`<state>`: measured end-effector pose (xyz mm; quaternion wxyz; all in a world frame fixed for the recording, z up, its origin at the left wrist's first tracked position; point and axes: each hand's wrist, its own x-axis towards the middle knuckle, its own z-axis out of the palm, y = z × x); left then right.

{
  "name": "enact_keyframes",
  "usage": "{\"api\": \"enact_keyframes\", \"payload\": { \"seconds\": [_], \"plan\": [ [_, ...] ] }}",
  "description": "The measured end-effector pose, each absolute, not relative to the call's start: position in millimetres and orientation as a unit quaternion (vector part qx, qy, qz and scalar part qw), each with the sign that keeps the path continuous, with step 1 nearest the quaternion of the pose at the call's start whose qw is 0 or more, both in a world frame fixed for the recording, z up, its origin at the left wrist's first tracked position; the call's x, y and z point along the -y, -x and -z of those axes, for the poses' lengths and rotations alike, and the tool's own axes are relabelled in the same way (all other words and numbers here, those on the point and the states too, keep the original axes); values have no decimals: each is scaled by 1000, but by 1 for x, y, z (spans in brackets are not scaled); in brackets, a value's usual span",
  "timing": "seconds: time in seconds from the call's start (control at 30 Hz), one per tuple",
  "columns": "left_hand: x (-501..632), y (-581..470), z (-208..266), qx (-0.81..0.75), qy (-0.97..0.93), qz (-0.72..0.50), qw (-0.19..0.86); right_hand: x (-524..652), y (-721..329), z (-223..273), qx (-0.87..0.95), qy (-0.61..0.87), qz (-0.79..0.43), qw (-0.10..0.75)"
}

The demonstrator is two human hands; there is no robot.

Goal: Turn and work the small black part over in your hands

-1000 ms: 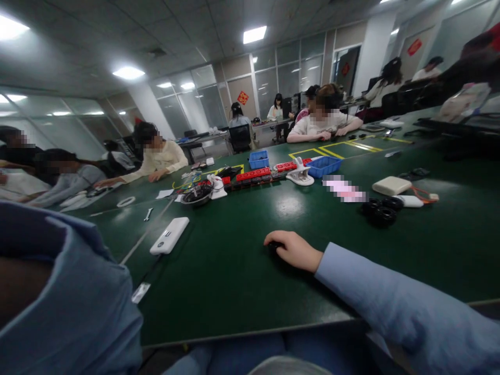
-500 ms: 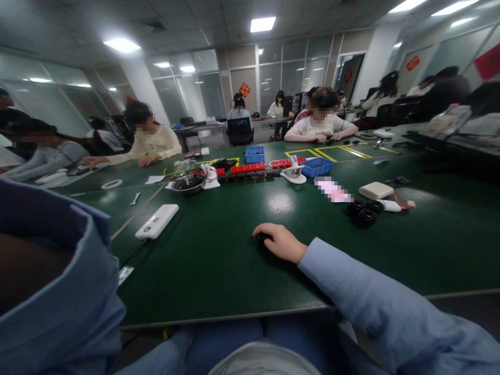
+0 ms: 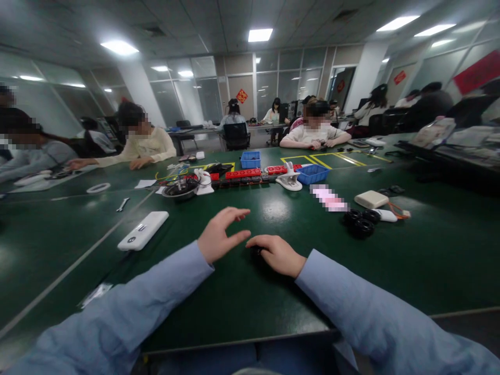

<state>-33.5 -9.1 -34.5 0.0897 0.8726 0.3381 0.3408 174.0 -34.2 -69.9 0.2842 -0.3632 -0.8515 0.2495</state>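
My right hand (image 3: pixel 277 254) rests low over the green table, its fingers curled round a small black object (image 3: pixel 256 251). Most of that object is hidden under the palm and fingers, so its kind does not show. Just left of it, my left hand (image 3: pixel 223 233) hovers with thumb and fingers spread, nothing between them. Its fingertips are close to the right hand's knuckles but apart from the black object. Off to the right lie several black wheel-like rings (image 3: pixel 360 223), bunched together.
A white power bank (image 3: pixel 144 230) and a small wrench (image 3: pixel 123 204) lie at left. Across the middle stand a metal bowl (image 3: pixel 180 190), red power strips (image 3: pixel 242 173), a white clip stand (image 3: pixel 289 179) and blue baskets (image 3: pixel 312 174). A cream box (image 3: pixel 371 199) is at right. Co-workers sit opposite.
My left hand has come in from the left side, where only its sleeve showed raised near the camera, to beside the right hand. The right hand stays on the black object. The view has shifted slightly.
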Motion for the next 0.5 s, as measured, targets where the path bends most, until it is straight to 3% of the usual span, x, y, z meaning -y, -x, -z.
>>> {"api": "enact_keyframes", "payload": {
  "seconds": [0.2, 0.5],
  "plan": [
    [1, 26, 87, -346, -902, -166, 198, 35, -173, 70, 849, 364, -253, 289],
    [-4, 12, 96, -375, -873, -192, 245, 38, -175, 73, 824, 372, -271, 330]
  ]
}}
